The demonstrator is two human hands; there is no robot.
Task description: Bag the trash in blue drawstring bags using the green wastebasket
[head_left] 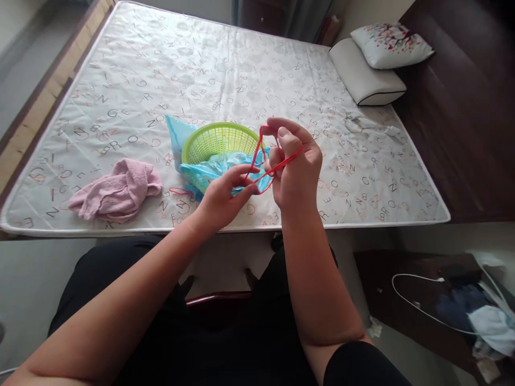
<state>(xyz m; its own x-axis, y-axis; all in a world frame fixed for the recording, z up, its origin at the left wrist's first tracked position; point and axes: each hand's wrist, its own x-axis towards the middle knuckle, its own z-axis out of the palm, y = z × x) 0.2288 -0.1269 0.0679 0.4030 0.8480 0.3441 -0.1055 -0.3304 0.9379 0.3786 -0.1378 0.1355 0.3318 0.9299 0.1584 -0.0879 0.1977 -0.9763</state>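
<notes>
A red string (259, 143) is stretched in loops between my two hands, above the near edge of the mattress. My left hand (225, 195) pinches the string between thumb and fingers. My right hand (298, 166) is raised, its fingers curled, with the string running over the index finger and around the thumb. Just behind them sits a green plastic basket (225, 131) with a blue plastic bag (209, 169) bunched in and around it. To the left of the bag, a short piece of red string (181, 191) lies on the mattress.
A crumpled pink towel (116, 190) lies on the mattress (201, 69) at the left. A white bolster (368, 75) and a printed pillow (392, 47) rest at the far right. On the lower right, a dark side table (386, 279) holds a white cable (418, 305) and cloths.
</notes>
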